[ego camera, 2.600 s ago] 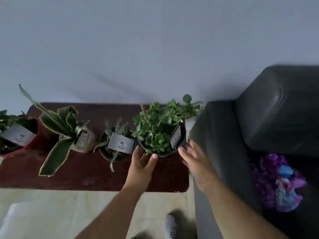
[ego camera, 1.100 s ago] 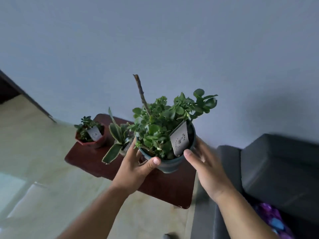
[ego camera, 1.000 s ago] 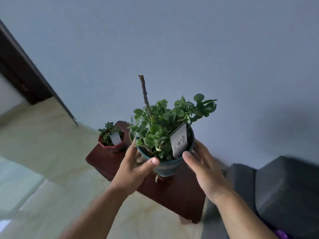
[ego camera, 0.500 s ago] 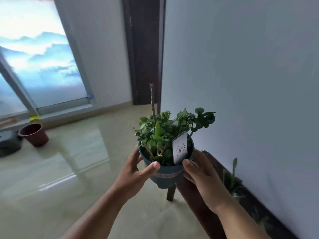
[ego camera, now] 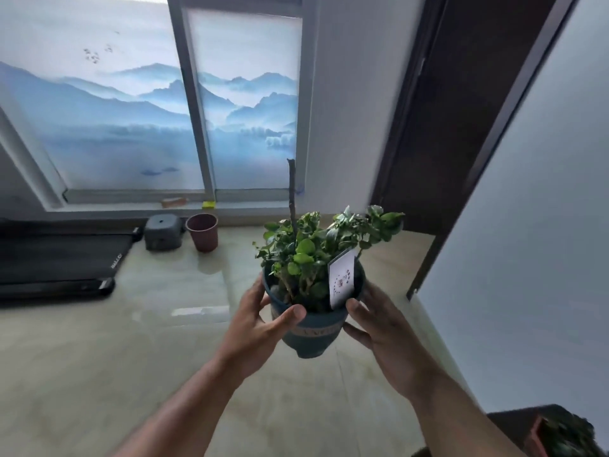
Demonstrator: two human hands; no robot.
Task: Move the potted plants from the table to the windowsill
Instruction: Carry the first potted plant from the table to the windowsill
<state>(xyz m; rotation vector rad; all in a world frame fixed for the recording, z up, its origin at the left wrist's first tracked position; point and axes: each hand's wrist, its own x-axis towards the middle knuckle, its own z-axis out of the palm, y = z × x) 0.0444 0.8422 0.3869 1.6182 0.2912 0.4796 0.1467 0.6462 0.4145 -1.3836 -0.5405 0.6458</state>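
A blue pot [ego camera: 312, 331] with a leafy green plant [ego camera: 316, 245] is held in the air at the middle of the view, above the pale glossy floor [ego camera: 99, 357]; the left hand [ego camera: 253, 328] wraps the pot from its nine o'clock side, thumb laid across the front wall just under the rim, fingers curled behind; the right hand [ego camera: 385, 338] cups it from three o'clock, thumb tip touching the rim beside a white tag [ego camera: 342, 278] that stands tilted in the soil; both hands are closed on the pot, which sits roughly upright; a bare brown stick [ego camera: 291, 196] rises straight out of the foliage toward twelve o'clock; beyond it, at eleven o'clock, the windowsill [ego camera: 131, 208] runs below a frosted window [ego camera: 115, 110] printed with blue mountains; on the floor just before the sill stand an empty reddish-brown pot [ego camera: 202, 232] and, touching distance to its nine o'clock, a small grey box [ego camera: 163, 232]; at nine o'clock a flat black machine [ego camera: 56, 262] lies along the floor; a dark door frame [ego camera: 461, 110] fills one o'clock; at five o'clock, in the corner, part of another plant in a red pot [ego camera: 566, 437] shows, blurred.
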